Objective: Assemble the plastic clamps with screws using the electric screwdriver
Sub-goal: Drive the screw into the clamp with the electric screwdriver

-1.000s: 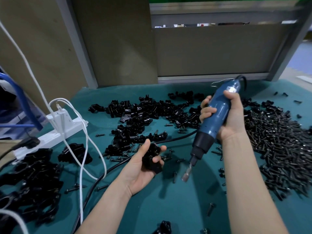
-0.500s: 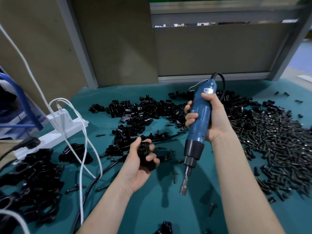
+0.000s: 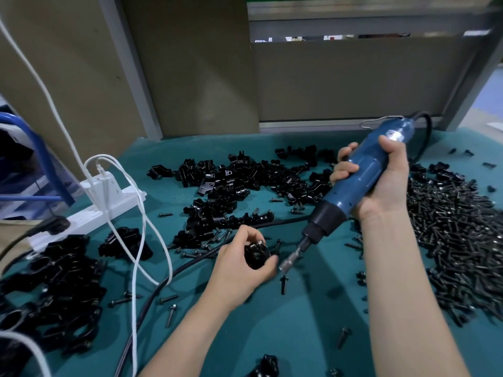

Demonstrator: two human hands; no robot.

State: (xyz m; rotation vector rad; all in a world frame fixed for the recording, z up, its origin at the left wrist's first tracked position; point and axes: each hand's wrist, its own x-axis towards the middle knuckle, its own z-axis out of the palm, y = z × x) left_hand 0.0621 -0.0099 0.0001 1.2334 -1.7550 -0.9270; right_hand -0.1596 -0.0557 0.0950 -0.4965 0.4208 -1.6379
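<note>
The clamp [image 3: 255, 256] is held just above the tabletop [image 3: 299, 330], pinched in the curled fingers of the left hand [image 3: 236, 268]. The right hand [image 3: 383, 186] is wrapped round the screwdriver [image 3: 359, 183], which tilts down with its bit just beside the clamp. Whether the bit is seated on a screw I cannot tell. Assembled-looking clamps [image 3: 54, 289] heap at far left. Many loose parts [image 3: 245, 183] and a big screw pile [image 3: 449, 235] suggest most of the work is left.
</note>
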